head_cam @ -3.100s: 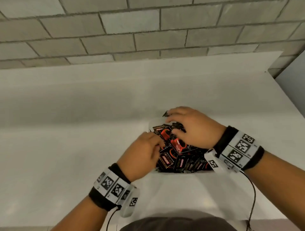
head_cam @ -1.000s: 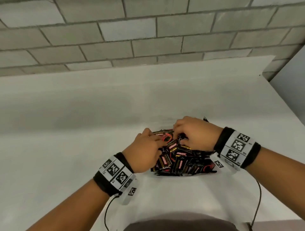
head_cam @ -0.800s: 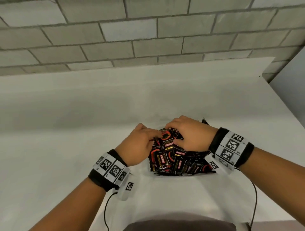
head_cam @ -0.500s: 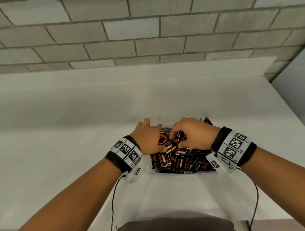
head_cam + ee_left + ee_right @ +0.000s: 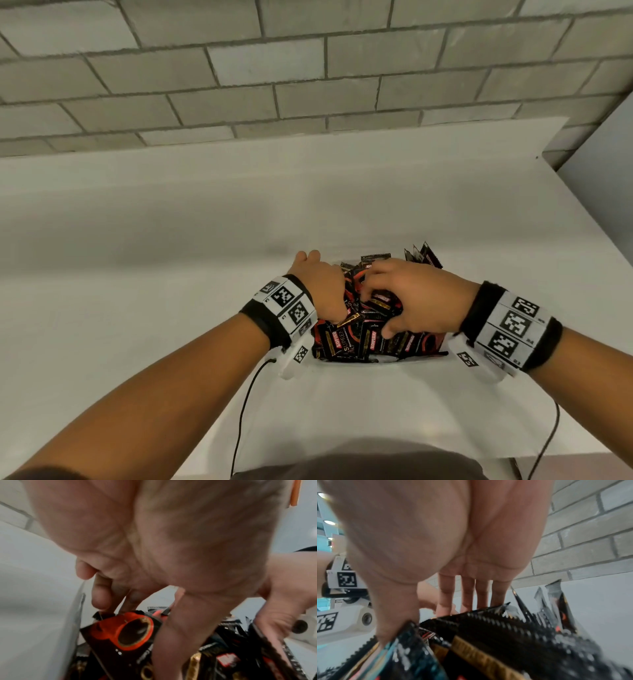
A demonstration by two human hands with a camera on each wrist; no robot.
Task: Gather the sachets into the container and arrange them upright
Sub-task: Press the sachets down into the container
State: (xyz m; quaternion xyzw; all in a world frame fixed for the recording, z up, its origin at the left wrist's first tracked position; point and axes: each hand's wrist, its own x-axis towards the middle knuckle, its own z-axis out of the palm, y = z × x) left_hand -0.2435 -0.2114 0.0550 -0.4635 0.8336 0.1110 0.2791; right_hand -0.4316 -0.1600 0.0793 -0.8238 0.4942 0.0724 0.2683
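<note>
Black-red sachets (image 5: pixel 363 339), uncountable heap; two hands: left hand (image 5: pixel 320 289), right hand (image 5: pixel 416 298).

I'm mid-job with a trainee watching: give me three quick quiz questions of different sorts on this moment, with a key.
1. True or false: every one of the sachets lies inside the container.
2. Multiple choice: where do the few upright sachets stand? A) at the near left corner B) at the far right corner C) out on the white table.
3. Fill in: the left hand works at the pile's ____ side, opposite the right hand.

Key: 1. True, as far as the head view shows; none lies loose on the table. 2. B. 3. Left; its fingers reach down beside the clear wall onto a sachet.
</note>
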